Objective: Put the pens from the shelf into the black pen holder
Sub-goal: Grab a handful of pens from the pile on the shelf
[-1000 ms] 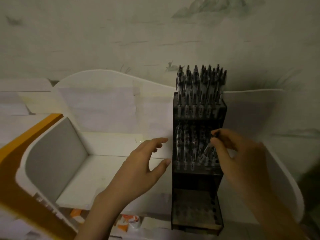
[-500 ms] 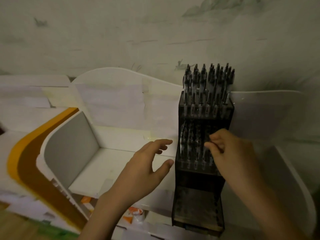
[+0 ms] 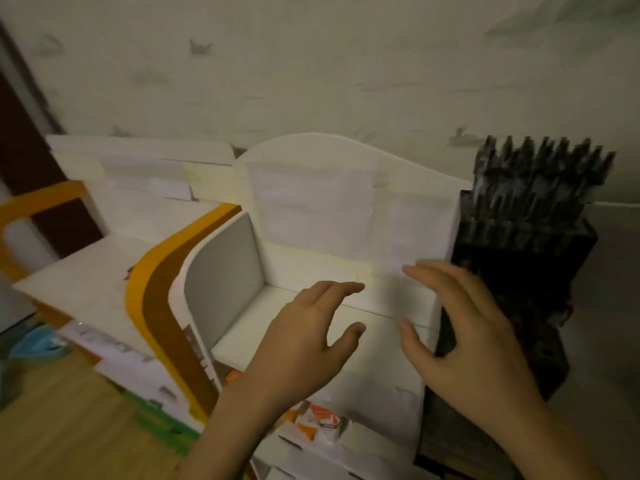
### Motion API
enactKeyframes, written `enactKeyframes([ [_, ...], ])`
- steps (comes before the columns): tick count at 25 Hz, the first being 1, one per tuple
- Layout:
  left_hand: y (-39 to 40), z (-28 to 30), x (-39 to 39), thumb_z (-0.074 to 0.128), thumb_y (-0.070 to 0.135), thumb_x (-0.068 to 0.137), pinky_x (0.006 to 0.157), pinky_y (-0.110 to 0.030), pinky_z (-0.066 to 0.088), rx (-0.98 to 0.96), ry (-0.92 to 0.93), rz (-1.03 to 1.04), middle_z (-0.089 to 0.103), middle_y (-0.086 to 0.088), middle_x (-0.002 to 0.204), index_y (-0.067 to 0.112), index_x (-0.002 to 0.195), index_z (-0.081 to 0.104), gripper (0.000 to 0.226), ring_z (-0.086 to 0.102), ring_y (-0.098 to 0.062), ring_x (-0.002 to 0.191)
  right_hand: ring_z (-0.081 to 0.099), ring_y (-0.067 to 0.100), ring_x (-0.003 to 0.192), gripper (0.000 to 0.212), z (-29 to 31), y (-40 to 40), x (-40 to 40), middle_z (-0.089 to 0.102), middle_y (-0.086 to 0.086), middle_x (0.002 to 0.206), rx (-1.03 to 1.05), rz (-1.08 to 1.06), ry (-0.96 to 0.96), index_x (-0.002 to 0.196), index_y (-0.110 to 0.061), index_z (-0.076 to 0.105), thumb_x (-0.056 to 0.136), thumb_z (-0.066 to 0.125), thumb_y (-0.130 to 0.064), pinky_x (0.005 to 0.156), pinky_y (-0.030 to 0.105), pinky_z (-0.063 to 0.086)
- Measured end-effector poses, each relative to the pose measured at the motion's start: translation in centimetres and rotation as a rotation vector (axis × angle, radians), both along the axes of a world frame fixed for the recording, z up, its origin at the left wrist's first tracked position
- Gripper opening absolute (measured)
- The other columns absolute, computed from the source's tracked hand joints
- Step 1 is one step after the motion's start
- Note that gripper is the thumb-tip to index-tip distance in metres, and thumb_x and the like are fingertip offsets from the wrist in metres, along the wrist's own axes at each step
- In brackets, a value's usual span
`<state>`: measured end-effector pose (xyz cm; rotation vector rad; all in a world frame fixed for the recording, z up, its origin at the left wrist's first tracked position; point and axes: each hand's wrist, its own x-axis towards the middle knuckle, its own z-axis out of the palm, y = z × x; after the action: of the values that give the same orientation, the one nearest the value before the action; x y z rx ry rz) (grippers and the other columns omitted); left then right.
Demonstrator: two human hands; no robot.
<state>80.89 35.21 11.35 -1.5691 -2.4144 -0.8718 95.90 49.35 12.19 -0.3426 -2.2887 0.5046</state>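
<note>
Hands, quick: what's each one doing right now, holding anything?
Left hand: open, fingers spread, holding nothing.
Right hand: open, fingers spread, holding nothing, beside the black pen holder.

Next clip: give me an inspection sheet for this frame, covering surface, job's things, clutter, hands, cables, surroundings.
Surface: white shelf, a bare part shows between the hands.
Job's things: black pen holder at right, many pens upright in its top; blurred.
Clutter: orange-and-white packets on the lower level.
Hands: left hand and right hand both spread, holding nothing.
Cables: nothing seen.
Surroundings: patterned wall, wooden floor.
</note>
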Motion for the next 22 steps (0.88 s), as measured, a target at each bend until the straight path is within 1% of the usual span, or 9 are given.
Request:
enactKeyframes([
  [2,-3.3,0.0,-2.3,0.046,0.052,0.094,0.101,-0.024,0.044,0.010,0.043,0.057,0.043,0.022,0.140,0.045,0.140,0.031,0.050,0.044,0.001,0.123,0.040,-0.002,0.126,0.052,-1.1,-2.6,-3.4,0.044,-0.020,0.137,-0.058,0.059,-0.157,0.133,-0.039,0.044,0.084,0.063,-0.046,0.102,0.023,0.043],
  [3,-5.2,-0.1,-3.6,0.046,0.052,0.094,0.101,-0.026,0.045,0.014,0.043,0.087,0.043,0.021,0.140,0.045,0.140,0.031,0.050,0.044,0.000,0.124,0.038,-0.003,0.127,0.054,-1.7,-4.0,-5.2,0.040,-0.023,0.140,-0.076,0.074,-0.227,0.134,-0.044,0.039,0.085,0.058,-0.054,0.103,0.022,0.041],
  [5,-9.5,-0.4,-6.2,0.046,0.053,0.093,0.099,-0.029,0.046,0.014,0.049,0.146,0.043,0.020,0.140,0.046,0.140,0.030,0.049,0.044,-0.003,0.125,0.035,-0.001,0.131,0.059,-2.6,-7.4,-8.9,0.034,-0.025,0.145,-0.089,0.091,-0.321,0.137,-0.049,0.031,0.083,0.049,-0.064,0.102,0.021,0.037],
  [7,-14.0,-0.7,-9.1,0.045,0.053,0.094,0.099,-0.030,0.046,0.001,0.059,0.200,0.042,0.020,0.141,0.046,0.140,0.030,0.050,0.042,-0.004,0.126,0.033,0.002,0.133,0.061,-2.6,-11.2,-12.5,0.031,-0.023,0.147,-0.108,0.124,-0.360,0.139,-0.048,0.026,0.084,0.044,-0.066,0.104,0.023,0.037],
  [10,-21.5,-0.8,-14.2,0.046,0.052,0.094,0.099,-0.028,0.045,0.007,0.046,0.262,0.040,0.020,0.142,0.045,0.141,0.029,0.051,0.041,-0.004,0.127,0.032,0.003,0.132,0.060,-1.9,-18.0,-18.5,0.031,-0.020,0.146,-0.049,0.188,-0.358,0.141,-0.045,0.025,0.086,0.041,-0.064,0.106,0.023,0.036],
  [14,-30.3,-1.1,-20.4,0.046,0.054,0.093,0.098,-0.022,0.042,0.034,0.039,0.333,0.039,0.022,0.143,0.050,0.142,0.021,0.055,0.039,-0.001,0.127,0.034,0.003,0.130,0.060,-1.7,-26.1,-26.3,0.035,-0.019,0.144,-0.009,0.227,-0.319,0.141,-0.043,0.026,0.086,0.040,-0.065,0.102,0.023,0.038],
  [18,-36.6,-1.5,-25.6,0.047,0.053,0.093,0.101,-0.025,0.044,0.050,0.029,0.364,0.040,0.021,0.143,0.050,0.143,0.017,0.059,0.040,-0.003,0.127,0.035,0.003,0.127,0.056,-1.9,-31.9,-32.9,0.041,-0.018,0.138,0.033,0.268,-0.268,0.139,-0.039,0.032,0.089,0.046,-0.058,0.100,0.025,0.040],
  [20,-38.6,-1.5,-28.3,0.047,0.054,0.092,0.102,-0.028,0.045,0.055,0.017,0.374,0.040,0.021,0.144,0.050,0.143,0.017,0.059,0.040,-0.003,0.127,0.036,0.004,0.126,0.055,-2.0,-34.0,-35.8,0.043,-0.018,0.137,0.032,0.277,-0.276,0.139,-0.038,0.033,0.089,0.046,-0.058,0.100,0.025,0.041],
  [22,-39.6,-1.7,-30.9,0.047,0.054,0.092,0.102,-0.031,0.046,0.057,0.004,0.369,0.040,0.019,0.145,0.049,0.143,0.018,0.059,0.042,-0.005,0.128,0.038,0.004,0.126,0.057,-2.3,-35.2,-38.6,0.043,-0.017,0.138,0.056,0.259,-0.273,0.140,-0.036,0.034,0.089,0.046,-0.058,0.098,0.023,0.041],
])
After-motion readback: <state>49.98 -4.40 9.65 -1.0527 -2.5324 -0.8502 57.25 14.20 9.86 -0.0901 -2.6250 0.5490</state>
